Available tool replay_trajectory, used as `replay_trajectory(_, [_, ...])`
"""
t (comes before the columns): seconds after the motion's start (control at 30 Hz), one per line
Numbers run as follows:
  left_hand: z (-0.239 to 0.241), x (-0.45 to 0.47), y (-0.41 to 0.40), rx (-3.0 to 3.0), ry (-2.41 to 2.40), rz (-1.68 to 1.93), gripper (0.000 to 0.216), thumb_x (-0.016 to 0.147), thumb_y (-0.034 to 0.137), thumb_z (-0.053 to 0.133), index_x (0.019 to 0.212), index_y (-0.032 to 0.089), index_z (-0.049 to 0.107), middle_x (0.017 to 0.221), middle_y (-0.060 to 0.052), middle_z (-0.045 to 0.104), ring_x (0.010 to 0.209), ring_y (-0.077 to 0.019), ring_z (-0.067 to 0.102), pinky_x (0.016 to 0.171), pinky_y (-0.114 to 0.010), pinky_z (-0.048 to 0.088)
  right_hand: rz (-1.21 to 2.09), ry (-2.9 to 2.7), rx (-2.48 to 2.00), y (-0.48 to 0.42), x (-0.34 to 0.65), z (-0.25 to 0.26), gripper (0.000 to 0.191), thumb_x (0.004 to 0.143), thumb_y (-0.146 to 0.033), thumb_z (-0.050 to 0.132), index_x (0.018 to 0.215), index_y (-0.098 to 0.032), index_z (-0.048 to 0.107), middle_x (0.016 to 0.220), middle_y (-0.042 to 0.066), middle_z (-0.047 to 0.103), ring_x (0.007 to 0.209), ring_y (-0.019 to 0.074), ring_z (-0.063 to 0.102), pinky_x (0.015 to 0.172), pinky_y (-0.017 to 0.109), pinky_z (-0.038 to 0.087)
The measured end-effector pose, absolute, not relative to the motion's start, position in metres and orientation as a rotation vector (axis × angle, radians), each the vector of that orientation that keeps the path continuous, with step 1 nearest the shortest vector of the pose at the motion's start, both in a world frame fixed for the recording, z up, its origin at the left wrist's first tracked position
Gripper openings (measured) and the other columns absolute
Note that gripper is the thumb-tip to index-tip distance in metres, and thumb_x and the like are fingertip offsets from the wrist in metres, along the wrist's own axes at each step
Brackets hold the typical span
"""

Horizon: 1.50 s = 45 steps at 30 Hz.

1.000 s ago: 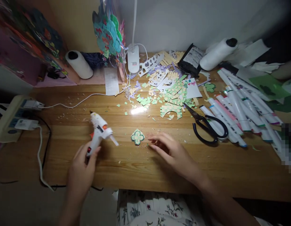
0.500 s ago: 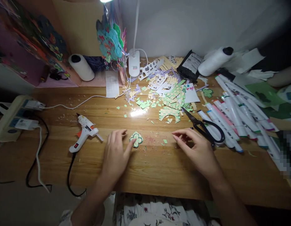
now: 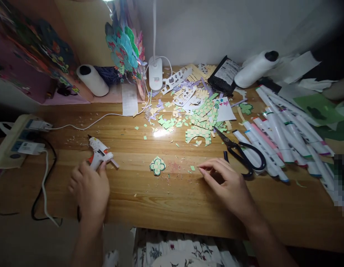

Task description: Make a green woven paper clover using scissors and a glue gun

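My left hand [image 3: 89,187] lies over the handle of a white hot glue gun [image 3: 100,151] at the left of the wooden desk [image 3: 166,200], fingers curled round it; the nozzle points away to the upper left. A small clover-shaped piece of woven green and cream paper [image 3: 157,165] lies flat between my hands, touched by neither. My right hand [image 3: 230,185] rests on the desk right of it, fingers arched and apart, holding nothing, its index tip near a tiny green scrap [image 3: 192,168].
Black scissors [image 3: 244,154] lie just beyond my right hand, beside a row of white markers [image 3: 283,129]. A heap of paper scraps [image 3: 196,111] sits under the lamp base [image 3: 155,73]. A power strip [image 3: 10,141] with cords hangs at the left edge. Paper rolls [image 3: 92,79] stand at the back.
My left hand set the glue gun down, touched the clover piece, then went back left onto the gun's handle. My right hand moved right toward the scissors, then edged slightly left.
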<state>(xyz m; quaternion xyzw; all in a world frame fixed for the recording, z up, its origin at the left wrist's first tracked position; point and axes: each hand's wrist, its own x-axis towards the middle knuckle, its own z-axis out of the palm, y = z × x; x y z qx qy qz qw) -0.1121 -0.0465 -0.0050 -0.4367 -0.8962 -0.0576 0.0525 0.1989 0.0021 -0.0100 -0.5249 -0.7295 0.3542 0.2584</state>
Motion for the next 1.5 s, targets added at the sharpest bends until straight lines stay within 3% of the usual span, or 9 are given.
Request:
replay_trajectory(0.17, [-0.003, -0.141, -0.062, -1.441, -2.805, 0.061, 0.041, 0.088, 0.043, 0.042, 0.108, 0.01, 0.057, 0.105, -0.02, 0.058, 0.102, -0.0379, 0.055, 0.08, -0.048, 0.044, 1.11, -2.011, -1.262, -0.008, 0.18, -0.006, 0.011, 0.091, -0.02, 0.049, 0.087, -0.019, 0.06, 0.08, 0.004, 0.059, 0.08, 0.0189, 0.054, 0.072, 0.033, 0.043])
replay_trajectory(0.3, [0.009, -0.109, -0.065, -1.478, -2.819, -0.51, 0.025, 0.087, 0.038, 0.049, 0.094, 0.016, 0.058, 0.092, -0.009, 0.059, 0.086, -0.0255, 0.057, 0.074, -0.035, 0.046, 1.581, -1.911, -1.128, -0.027, 0.162, 0.0, 0.013, 0.092, -0.024, 0.049, 0.09, -0.02, 0.062, 0.083, 0.003, 0.062, 0.08, 0.0174, 0.057, 0.073, 0.032, 0.045])
replay_trajectory(0.4, [0.019, -0.054, -0.067, -1.819, -2.619, -1.015, 0.013, 0.085, 0.031, 0.056, 0.09, 0.02, 0.057, 0.083, -0.002, 0.057, 0.076, -0.0174, 0.055, 0.068, -0.028, 0.045, 1.988, -1.586, -0.984, -0.042, 0.152, 0.002, 0.028, 0.093, -0.033, 0.049, 0.119, -0.026, 0.055, 0.106, 0.005, 0.063, 0.097, 0.0185, 0.059, 0.084, 0.033, 0.048])
replay_trajectory(0.47, [0.021, -0.014, -0.069, -2.143, -2.452, -1.22, 0.009, 0.086, 0.024, 0.057, 0.093, 0.02, 0.056, 0.082, -0.001, 0.055, 0.075, -0.0148, 0.053, 0.065, -0.024, 0.045, 2.07, -1.341, -0.946, -0.049, 0.148, -0.001, 0.041, 0.094, -0.038, 0.045, 0.133, -0.029, 0.044, 0.123, 0.006, 0.057, 0.114, 0.0198, 0.053, 0.099, 0.036, 0.042])
replay_trajectory(0.53, [0.02, 0.015, -0.07, -2.436, -2.297, -1.331, 0.014, 0.087, 0.018, 0.055, 0.101, 0.018, 0.054, 0.09, -0.004, 0.057, 0.086, -0.0163, 0.054, 0.075, -0.026, 0.046, 2.012, -1.135, -1.008, -0.05, 0.147, -0.005, 0.042, 0.095, -0.04, 0.042, 0.135, -0.03, 0.042, 0.13, 0.005, 0.053, 0.123, 0.0205, 0.046, 0.108, 0.038, 0.033])
replay_trajectory(0.63, [0.017, 0.027, -0.068, -2.821, -2.164, -1.264, 0.025, 0.089, 0.014, 0.049, 0.115, 0.013, 0.051, 0.107, -0.011, 0.057, 0.104, -0.0195, 0.051, 0.09, -0.031, 0.045, 1.869, -0.96, -1.177, -0.047, 0.155, -0.011, 0.039, 0.094, -0.038, 0.043, 0.132, -0.028, 0.045, 0.127, 0.004, 0.055, 0.123, 0.02, 0.046, 0.11, 0.036, 0.03])
replay_trajectory(0.87, [0.002, -0.037, -0.026, -2.983, -2.088, -0.881, 0.014, 0.09, 0.02, 0.053, 0.099, 0.016, 0.062, 0.097, -0.008, 0.061, 0.092, -0.0181, 0.057, 0.079, -0.032, 0.047, 1.637, -1.071, -1.421, -0.058, 0.186, -0.023, 0.038, 0.091, -0.041, 0.046, 0.124, -0.023, 0.046, 0.083, 0.001, 0.061, 0.08, 0.0185, 0.06, 0.084, 0.033, 0.048])
replay_trajectory(1.2, [-0.018, -0.051, 0.004, -3.119, -2.072, -0.794, 0.006, 0.082, 0.018, 0.064, 0.087, 0.017, 0.066, 0.087, -0.004, 0.062, 0.08, -0.0134, 0.058, 0.071, -0.027, 0.046, 1.692, -1.36, -1.488, -0.078, 0.192, -0.032, 0.037, 0.089, -0.041, 0.044, 0.118, -0.02, 0.053, 0.086, 0.006, 0.064, 0.088, 0.0229, 0.063, 0.085, 0.038, 0.051])
replay_trajectory(1.5, [-0.021, -0.053, 0.008, -3.166, -1.782, -0.64, 0.011, 0.087, 0.019, 0.057, 0.084, 0.013, 0.066, 0.085, -0.006, 0.064, 0.073, -0.0131, 0.058, 0.065, -0.025, 0.047, 1.646, -1.56, -1.695, -0.079, 0.195, -0.029, 0.042, 0.085, -0.05, 0.046, 0.112, -0.02, 0.057, 0.093, 0.009, 0.065, 0.096, 0.0276, 0.061, 0.09, 0.044, 0.048])
